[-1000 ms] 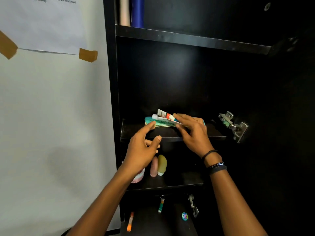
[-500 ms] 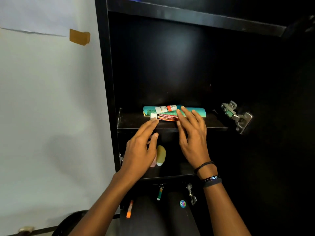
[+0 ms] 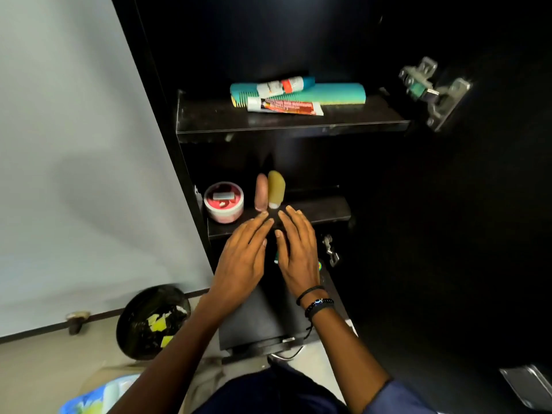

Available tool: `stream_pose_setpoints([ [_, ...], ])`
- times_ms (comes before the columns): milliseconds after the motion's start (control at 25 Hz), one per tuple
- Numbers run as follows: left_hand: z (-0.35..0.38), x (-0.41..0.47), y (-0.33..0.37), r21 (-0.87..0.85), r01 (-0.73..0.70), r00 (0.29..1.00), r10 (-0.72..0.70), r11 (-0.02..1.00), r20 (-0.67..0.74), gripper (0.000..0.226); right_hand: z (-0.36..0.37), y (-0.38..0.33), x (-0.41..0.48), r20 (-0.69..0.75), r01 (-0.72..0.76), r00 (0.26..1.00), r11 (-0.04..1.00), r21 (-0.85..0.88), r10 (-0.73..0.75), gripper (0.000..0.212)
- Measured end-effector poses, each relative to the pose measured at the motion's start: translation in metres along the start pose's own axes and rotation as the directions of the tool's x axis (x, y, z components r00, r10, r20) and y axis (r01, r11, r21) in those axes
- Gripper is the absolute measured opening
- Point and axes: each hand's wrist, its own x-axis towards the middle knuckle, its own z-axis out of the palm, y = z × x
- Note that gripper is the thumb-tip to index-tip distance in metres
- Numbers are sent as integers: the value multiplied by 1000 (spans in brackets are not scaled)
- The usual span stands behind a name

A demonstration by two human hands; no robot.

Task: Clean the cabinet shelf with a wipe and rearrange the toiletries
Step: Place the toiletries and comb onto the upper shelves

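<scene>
Left hand point(image 3: 242, 258), right hand point(image 3: 294, 252) side by side, fingers straight, grasping nothing, fingertips at front edge of lower shelf point(image 3: 322, 209). On lower shelf, just beyond fingertips: olive bottle point(image 3: 276, 189), pink bottle point(image 3: 260, 192), standing side by side. Toward its left end: round pink jar point(image 3: 224, 201). Above lower shelf, on upper shelf point(image 3: 292, 124): teal comb point(image 3: 337, 94), red toothpaste tube point(image 3: 283, 106) against it, small white tube point(image 3: 282, 85) atop it.

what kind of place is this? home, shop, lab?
Likely a home, at a personal storage cabinet; not certain. The black cabinet's shelves hold toiletries: a toothpaste tube, a teal comb, a round jar. A lined waste bin stands on the floor beside it.
</scene>
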Motion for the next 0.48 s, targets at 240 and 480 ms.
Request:
stream_pose_setpoints([
  [240,62,-50,-53,144,352,825,-379,925,420,54,35,64,-47,392,-237,883,966,-102,258,49],
  [480,106,-63,-96,326,381,592,-499,865,634,62,50,108,-44,740,-222,519,903,-366,428,60],
])
